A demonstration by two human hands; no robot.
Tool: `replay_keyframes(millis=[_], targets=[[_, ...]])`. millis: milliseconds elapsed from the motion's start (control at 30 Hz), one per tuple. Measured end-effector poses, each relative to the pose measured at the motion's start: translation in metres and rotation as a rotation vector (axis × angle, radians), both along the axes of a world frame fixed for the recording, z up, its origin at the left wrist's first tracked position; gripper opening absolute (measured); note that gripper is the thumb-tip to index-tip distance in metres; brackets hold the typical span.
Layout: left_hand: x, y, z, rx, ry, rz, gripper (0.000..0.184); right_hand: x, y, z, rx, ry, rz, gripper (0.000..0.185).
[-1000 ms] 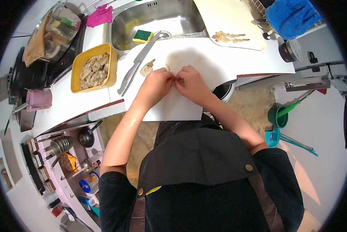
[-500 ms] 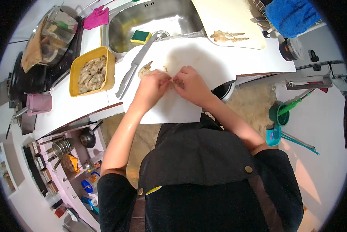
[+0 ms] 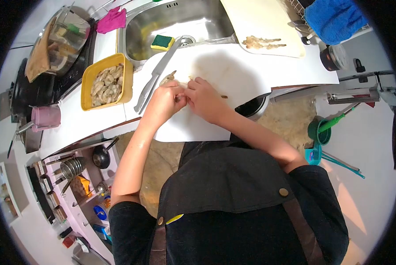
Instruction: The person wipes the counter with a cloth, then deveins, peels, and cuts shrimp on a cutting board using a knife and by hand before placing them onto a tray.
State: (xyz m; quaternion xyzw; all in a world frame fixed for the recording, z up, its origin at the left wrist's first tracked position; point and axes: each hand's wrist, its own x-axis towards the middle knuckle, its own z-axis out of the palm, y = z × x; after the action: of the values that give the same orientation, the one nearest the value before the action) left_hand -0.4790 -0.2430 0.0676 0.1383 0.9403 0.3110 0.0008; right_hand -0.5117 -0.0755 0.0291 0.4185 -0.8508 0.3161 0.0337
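My left hand (image 3: 162, 102) and my right hand (image 3: 203, 99) meet over a white cutting board (image 3: 189, 130), fingers pinched together. Between them is a shrimp, mostly hidden by the fingers; a small dark tip (image 3: 224, 96) shows just right of my right hand. Beyond my left hand, another shrimp (image 3: 167, 78) lies on the board, partly covered. A knife (image 3: 156, 75) rests along the board's left side, blade toward the sink. To the left, a yellow container (image 3: 84, 90) holds several shrimp (image 3: 107, 86).
Behind the board is a steel sink (image 3: 138, 33) with a sponge (image 3: 162, 42). On a cream board (image 3: 268, 24) at the back right lie shrimp pieces (image 3: 262, 43). A pink cup (image 3: 46, 118) stands far left. A dark-mouthed bin (image 3: 251, 107) sits below the counter's edge.
Both hands have shifted left together, and their fingers have closed in on each other. My left hand now covers more of the loose shrimp. A dark tip has appeared beside my right hand.
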Motion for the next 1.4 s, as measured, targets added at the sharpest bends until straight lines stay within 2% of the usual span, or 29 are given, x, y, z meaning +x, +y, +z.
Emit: replay_keyframes(millis=[100,233,333,400,633,733,833,900,1000,1100,1400], targets=[[-0.005,-0.006,-0.004,0.085,-0.013,-0.064,0.010,0.005,-0.001,-0.001,0.009,0.093,0.003,0.010],[-0.005,-0.011,-0.007,0.084,-0.004,-0.113,0.014,0.006,-0.002,-0.003,0.034,0.160,-0.004,0.011],[0.001,-0.014,0.000,0.126,-0.038,-0.036,0.014,-0.002,0.000,-0.001,-0.052,0.009,-0.037,0.002],[0.008,-0.015,-0.008,0.200,0.009,0.020,0.013,-0.005,-0.006,0.006,-0.072,0.040,-0.024,0.002],[0.002,-0.011,0.001,-0.013,-0.041,0.013,0.012,-0.005,-0.019,-0.005,-0.049,0.025,-0.067,0.004],[0.003,-0.013,0.001,0.029,-0.009,0.004,0.012,-0.007,-0.002,0.001,-0.179,-0.081,-0.050,0.004],[0.006,-0.013,0.002,0.121,0.004,0.059,0.011,-0.007,0.032,0.000,-0.337,-0.203,-0.158,0.006],[0.009,0.001,0.005,0.156,0.009,0.115,0.009,-0.003,0.041,0.001,-0.316,-0.256,-0.143,0.007],[0.005,0.020,0.004,0.102,0.045,-0.050,0.015,-0.003,0.040,0.002,-0.235,-0.216,-0.101,0.008],[0.001,0.027,0.000,-0.026,0.021,-0.044,0.014,-0.004,0.036,0.000,-0.164,-0.163,-0.090,0.008],[-0.002,0.050,-0.009,0.125,0.039,0.005,0.009,-0.004,0.065,-0.002,-0.136,-0.205,-0.161,0.011]])
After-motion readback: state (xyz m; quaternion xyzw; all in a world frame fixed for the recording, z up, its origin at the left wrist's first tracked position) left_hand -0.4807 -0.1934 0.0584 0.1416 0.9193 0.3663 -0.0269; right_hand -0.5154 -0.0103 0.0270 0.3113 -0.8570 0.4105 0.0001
